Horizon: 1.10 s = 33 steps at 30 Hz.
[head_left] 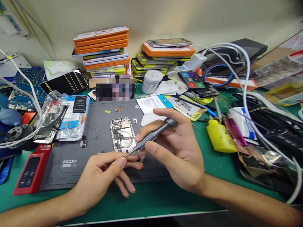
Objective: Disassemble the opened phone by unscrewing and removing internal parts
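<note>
A dark grey screwdriver (151,135) lies slanted in my right hand (182,154), gripped between thumb and fingers with the index finger over its end cap. Its thin tip points down and left to my left hand (101,173), whose thumb and index finger pinch together at that tip. Whether a small screw sits there is too small to tell. Behind the fingers, an opened phone housing (123,132) with exposed inner parts rests on the dark grey work mat (94,170). My hands cover its lower end.
Small parts lie on the mat, including a camera module (83,141). A battery (80,104) rests on blue packaging at left, above a red control unit (32,170). A yellow bottle (220,135) and tangled cables stand right. Stacked orange cases (101,41) and a white tub (151,81) are behind.
</note>
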Tool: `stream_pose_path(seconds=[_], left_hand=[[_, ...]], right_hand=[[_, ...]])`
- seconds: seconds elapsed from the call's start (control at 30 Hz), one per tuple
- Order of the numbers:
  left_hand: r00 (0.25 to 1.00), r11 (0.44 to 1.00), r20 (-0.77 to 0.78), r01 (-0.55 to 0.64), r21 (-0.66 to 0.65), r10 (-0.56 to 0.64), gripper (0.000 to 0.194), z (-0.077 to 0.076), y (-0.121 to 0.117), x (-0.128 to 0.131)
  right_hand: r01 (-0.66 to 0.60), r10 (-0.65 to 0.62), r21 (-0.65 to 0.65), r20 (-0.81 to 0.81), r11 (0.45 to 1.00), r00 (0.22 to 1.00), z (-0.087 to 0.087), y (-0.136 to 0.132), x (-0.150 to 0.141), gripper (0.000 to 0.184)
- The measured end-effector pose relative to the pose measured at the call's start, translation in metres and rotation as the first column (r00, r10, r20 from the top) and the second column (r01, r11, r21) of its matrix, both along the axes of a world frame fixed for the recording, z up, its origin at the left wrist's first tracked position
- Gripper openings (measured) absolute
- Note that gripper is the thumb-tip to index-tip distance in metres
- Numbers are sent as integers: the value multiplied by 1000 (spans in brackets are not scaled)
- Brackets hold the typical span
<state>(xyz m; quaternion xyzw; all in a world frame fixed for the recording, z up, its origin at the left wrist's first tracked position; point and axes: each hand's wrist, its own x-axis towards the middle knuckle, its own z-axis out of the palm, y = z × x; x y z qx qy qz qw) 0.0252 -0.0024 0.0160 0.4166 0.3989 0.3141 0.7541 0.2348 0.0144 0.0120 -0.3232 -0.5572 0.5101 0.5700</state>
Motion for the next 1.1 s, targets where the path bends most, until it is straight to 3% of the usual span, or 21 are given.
stream_pose_path(seconds=[0.23, 0.5, 1.1], left_hand=[[1000, 1000, -15, -2, 18, 3, 40, 0, 1, 1], [998, 1000, -65, 19, 9, -19, 47, 0, 2, 1], [996, 999, -71, 47, 21, -46, 41, -2, 4, 1]], right_hand=[[-20, 13, -109, -61, 994, 998, -3, 9, 0, 45], [-35, 34, -94, -14, 995, 999, -2, 7, 1, 44], [-47, 47, -4, 57, 999, 997, -3, 5, 4, 43]])
